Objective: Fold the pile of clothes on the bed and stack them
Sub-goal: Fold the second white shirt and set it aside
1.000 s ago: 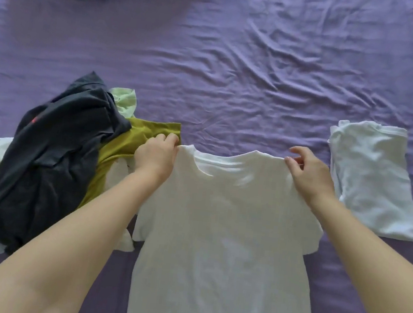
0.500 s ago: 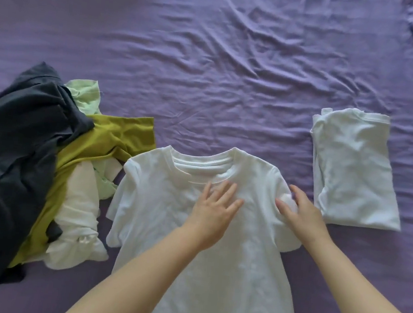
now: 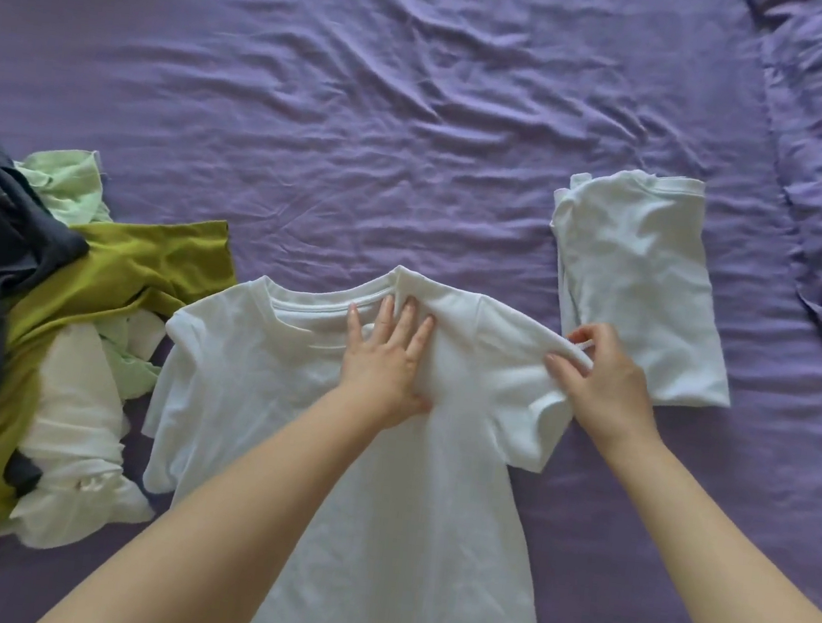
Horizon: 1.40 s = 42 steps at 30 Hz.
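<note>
we saw a white t-shirt lying flat on the bed, collar away from us. our left hand pressed on it just below the collar, fingers straight and spread. our right hand pinched the shirt's right sleeve, lifted off the purple sheet and drawn toward the middle. a folded white garment lay just beside that hand, to its right. the unfolded pile, dark, olive, pale green and white pieces, sat touching the shirt's left sleeve.
</note>
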Tool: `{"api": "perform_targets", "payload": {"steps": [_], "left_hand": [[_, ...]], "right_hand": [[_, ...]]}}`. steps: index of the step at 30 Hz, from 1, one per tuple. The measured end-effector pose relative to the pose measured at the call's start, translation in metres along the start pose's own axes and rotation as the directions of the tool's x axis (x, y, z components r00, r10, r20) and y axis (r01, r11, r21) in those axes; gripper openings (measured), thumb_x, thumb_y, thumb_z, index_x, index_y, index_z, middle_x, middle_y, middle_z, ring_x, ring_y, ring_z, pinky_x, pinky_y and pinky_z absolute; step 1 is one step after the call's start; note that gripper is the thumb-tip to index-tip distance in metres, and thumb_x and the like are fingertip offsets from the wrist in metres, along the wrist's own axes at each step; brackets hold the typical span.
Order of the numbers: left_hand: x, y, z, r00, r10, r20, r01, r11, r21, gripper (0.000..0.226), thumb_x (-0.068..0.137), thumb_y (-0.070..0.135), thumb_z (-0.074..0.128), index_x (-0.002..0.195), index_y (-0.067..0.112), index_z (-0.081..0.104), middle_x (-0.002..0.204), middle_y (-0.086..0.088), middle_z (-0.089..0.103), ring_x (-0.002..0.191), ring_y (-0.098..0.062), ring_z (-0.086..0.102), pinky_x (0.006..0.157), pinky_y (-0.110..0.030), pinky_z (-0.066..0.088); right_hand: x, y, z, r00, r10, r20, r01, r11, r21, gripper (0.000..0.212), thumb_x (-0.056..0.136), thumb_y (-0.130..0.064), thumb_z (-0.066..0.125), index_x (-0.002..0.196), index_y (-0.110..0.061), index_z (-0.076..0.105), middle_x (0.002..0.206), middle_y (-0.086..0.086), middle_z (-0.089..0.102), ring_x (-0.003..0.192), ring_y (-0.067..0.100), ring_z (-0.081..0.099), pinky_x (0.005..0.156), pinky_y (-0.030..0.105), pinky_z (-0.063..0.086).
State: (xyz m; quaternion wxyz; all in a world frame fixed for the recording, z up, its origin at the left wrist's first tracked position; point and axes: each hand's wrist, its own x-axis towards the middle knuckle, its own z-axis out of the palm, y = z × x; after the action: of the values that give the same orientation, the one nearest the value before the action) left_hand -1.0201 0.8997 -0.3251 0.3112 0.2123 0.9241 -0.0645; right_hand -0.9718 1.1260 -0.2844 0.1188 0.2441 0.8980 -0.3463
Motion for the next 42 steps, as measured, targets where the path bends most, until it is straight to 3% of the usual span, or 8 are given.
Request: {"api": "perform_targets", "payload": {"steps": [6,11,15,20,27,33,37,42], "left_hand": [[-0.01,0.03,-0.003,0.992,-0.047,-0.114,0.033,0.992,-0.125,0.075,0.091,0.04,0.045,0.152,0.025,0.004,0.159,-0.009,-0.013,0.144,-0.029,-0.022,0.111,-0.056,-0.016],[-0.04,0.063,0.028,0.972,0.118,-0.202,-0.158,0.968,-0.193,0.063,0.096,0.042,0.04,0.151,0.025,0.016,0.16,-0.006,-0.001,0.147,-0.027,-0.008,0.113,-0.052,-0.01],[-0.056,0.085,0.054,0.987,0.086,-0.132,-0.114,0.97,-0.217,0.074,0.095,0.056,0.03,0.151,0.026,-0.008,0.16,-0.003,-0.008,0.146,-0.027,-0.014,0.112,-0.052,-0.015],[-0.059,0.094,0.063,0.994,0.037,-0.106,-0.057,0.979,-0.197,0.079,0.086,0.07,0.008,0.128,0.031,-0.046,0.148,0.0,-0.036,0.134,-0.025,-0.037,0.111,-0.055,-0.017],[-0.058,0.095,0.066,0.998,-0.033,-0.061,0.025,0.992,-0.122,0.084,0.092,0.062,0.026,0.143,0.025,-0.028,0.154,0.002,-0.03,0.14,-0.027,-0.031,0.109,-0.064,-0.011],[-0.065,0.081,0.055,0.999,-0.049,0.001,0.048,0.984,-0.17,0.08,0.093,0.056,0.038,0.15,0.029,-0.013,0.157,-0.003,-0.023,0.143,-0.03,-0.023,0.112,-0.06,-0.006],[-0.086,0.055,0.059,1.0,0.004,0.011,-0.001,0.974,-0.225,0.067,0.098,0.044,0.037,0.151,0.028,-0.001,0.159,-0.004,-0.013,0.145,-0.028,-0.017,0.115,-0.054,-0.006],[-0.121,-0.009,0.074,0.996,-0.081,0.041,0.087,0.976,-0.2,0.06,0.098,0.036,0.038,0.151,0.03,0.008,0.16,-0.002,-0.007,0.146,-0.029,-0.013,0.114,-0.055,-0.004]], "right_hand": [[-0.029,0.012,0.02,0.994,-0.06,-0.094,0.078,0.976,0.202,0.063,0.079,-0.009,0.073,0.133,-0.012,0.042,0.119,0.0,0.05,0.106,0.015,0.052,0.089,0.024,0.041],[-0.08,0.039,0.046,0.969,0.049,-0.241,-0.019,0.992,0.125,0.041,0.078,-0.011,0.073,0.114,-0.005,0.054,0.11,0.007,0.053,0.104,0.026,0.053,0.091,0.03,0.04],[-0.1,0.047,0.063,0.947,0.287,-0.143,-0.258,0.947,0.19,0.032,0.084,-0.023,0.069,0.108,-0.005,0.059,0.107,0.012,0.056,0.091,0.025,0.057,0.085,0.041,0.047],[-0.097,0.04,0.062,0.946,0.309,-0.102,-0.257,0.901,0.349,0.01,0.088,-0.02,0.063,0.088,-0.013,0.057,0.086,0.003,0.059,0.079,0.022,0.057,0.076,0.035,0.046],[-0.087,0.046,0.043,0.93,0.331,-0.161,-0.231,0.867,0.442,0.011,0.086,-0.006,0.061,0.084,-0.012,0.052,0.072,-0.001,0.058,0.076,0.027,0.06,0.072,0.037,0.044],[-0.094,0.034,0.039,0.963,-0.1,-0.249,0.081,0.993,-0.087,0.016,0.074,0.005,0.066,0.087,-0.004,0.063,0.097,0.016,0.061,0.087,0.037,0.057,0.074,0.042,0.045],[-0.108,0.016,0.059,0.794,-0.591,0.142,0.601,0.725,-0.336,0.032,0.061,-0.004,0.08,0.09,-0.012,0.07,0.113,0.013,0.066,0.103,0.033,0.063,0.077,0.042,0.052],[-0.109,0.006,0.073,0.843,-0.424,0.33,0.537,0.691,-0.484,0.037,0.049,-0.01,0.09,0.081,-0.011,0.072,0.106,0.022,0.068,0.096,0.04,0.066,0.068,0.045,0.054]]}}
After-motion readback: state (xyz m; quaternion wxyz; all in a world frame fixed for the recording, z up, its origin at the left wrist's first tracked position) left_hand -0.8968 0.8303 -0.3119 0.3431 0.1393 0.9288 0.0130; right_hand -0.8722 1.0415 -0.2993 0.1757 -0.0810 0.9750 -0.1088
